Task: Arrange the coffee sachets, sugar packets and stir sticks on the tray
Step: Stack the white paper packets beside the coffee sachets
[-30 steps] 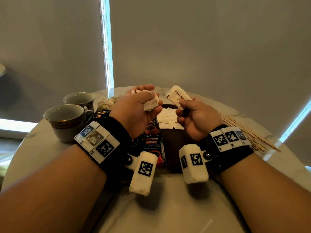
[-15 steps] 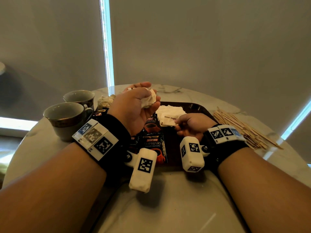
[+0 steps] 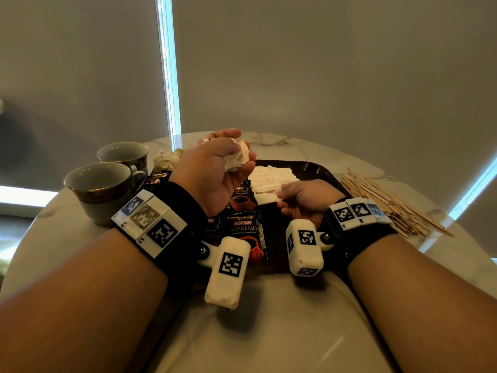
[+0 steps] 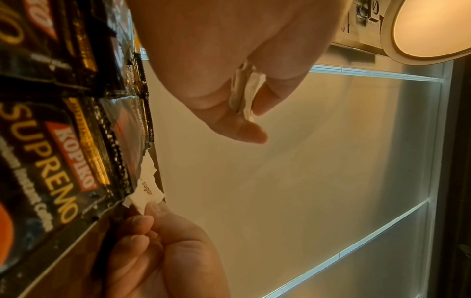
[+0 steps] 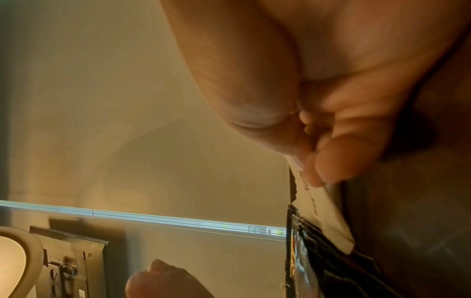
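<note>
A dark brown tray [image 3: 317, 168] lies on the marble table. Black Kopiko coffee sachets [image 3: 244, 232] cover its left part, and white sugar packets [image 3: 271, 175] are stacked toward the back. My right hand [image 3: 301, 196] is low over the tray and pinches one white "brown sugar" packet [image 3: 267, 197] [image 4: 146, 194] [image 5: 321, 213] by its end, just in front of the stack. My left hand [image 3: 217, 168] hovers above the tray's left side and grips a bunch of white sugar packets [image 3: 238, 158] [image 4: 243, 92]. Wooden stir sticks [image 3: 384, 200] lie in a pile on the table, right of the tray.
Two grey cups [image 3: 103, 187] [image 3: 123, 154] stand at the left of the table. Crumpled paper [image 3: 166, 160] sits behind them, and a loose coffee sachet [image 3: 156, 180] lies beside the tray's left edge. The near table edge is bare marble.
My right hand has come down from chest height and holds its sugar packet low at the stack on the tray. The left hand has stayed raised with its bunch.
</note>
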Motion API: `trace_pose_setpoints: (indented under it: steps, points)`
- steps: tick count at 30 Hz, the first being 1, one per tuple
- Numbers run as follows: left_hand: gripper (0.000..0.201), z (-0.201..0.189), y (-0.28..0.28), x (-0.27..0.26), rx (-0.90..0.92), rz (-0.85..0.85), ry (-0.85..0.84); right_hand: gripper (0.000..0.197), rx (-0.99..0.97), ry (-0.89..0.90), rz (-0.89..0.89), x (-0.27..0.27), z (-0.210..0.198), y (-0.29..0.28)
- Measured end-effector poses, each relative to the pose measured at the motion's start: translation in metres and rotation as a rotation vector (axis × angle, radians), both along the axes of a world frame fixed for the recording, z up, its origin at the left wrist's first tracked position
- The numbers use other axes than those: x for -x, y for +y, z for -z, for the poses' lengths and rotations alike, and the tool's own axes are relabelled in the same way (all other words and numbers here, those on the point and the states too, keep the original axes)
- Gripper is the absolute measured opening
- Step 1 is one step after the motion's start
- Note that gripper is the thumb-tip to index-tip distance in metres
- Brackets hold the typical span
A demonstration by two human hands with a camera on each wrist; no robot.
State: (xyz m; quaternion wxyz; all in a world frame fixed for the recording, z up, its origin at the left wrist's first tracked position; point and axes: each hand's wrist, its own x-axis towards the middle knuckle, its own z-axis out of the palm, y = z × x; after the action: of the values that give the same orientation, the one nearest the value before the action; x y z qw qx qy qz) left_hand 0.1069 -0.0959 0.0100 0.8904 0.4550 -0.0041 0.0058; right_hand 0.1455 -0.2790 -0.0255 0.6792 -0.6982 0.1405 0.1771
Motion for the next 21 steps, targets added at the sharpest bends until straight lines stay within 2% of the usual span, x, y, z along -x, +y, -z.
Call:
trace_pose_setpoints:
  steps: [3, 6, 9, 13, 21]
  points:
    - [0.026, 0.0004, -0.0005, -0.0004, -0.007, -0.002, 0.007, 0.014, 0.003, -0.006, -0.018, -0.0002, -0.0011, 0.0004]
    - [0.025, 0.0000, -0.0002, 0.0006, -0.005, 0.004, 0.012, 0.015, -0.012, -0.018, -0.017, 0.0014, -0.0014, 0.0015]
    - [0.026, -0.0005, 0.0007, 0.0015, -0.012, 0.015, 0.017, 0.025, -0.038, -0.021, 0.031, 0.0003, -0.0002, 0.0024]
    - [0.026, -0.0010, 0.0002, 0.0031, -0.009, 0.009, 0.022, 0.015, -0.091, -0.006, 0.052, 0.0029, -0.0029, 0.0025]
    - [0.026, -0.0008, -0.0020, 0.0061, -0.010, 0.060, 0.036, 0.013, -0.104, -0.028, 0.098, 0.0058, -0.0039, 0.0030]
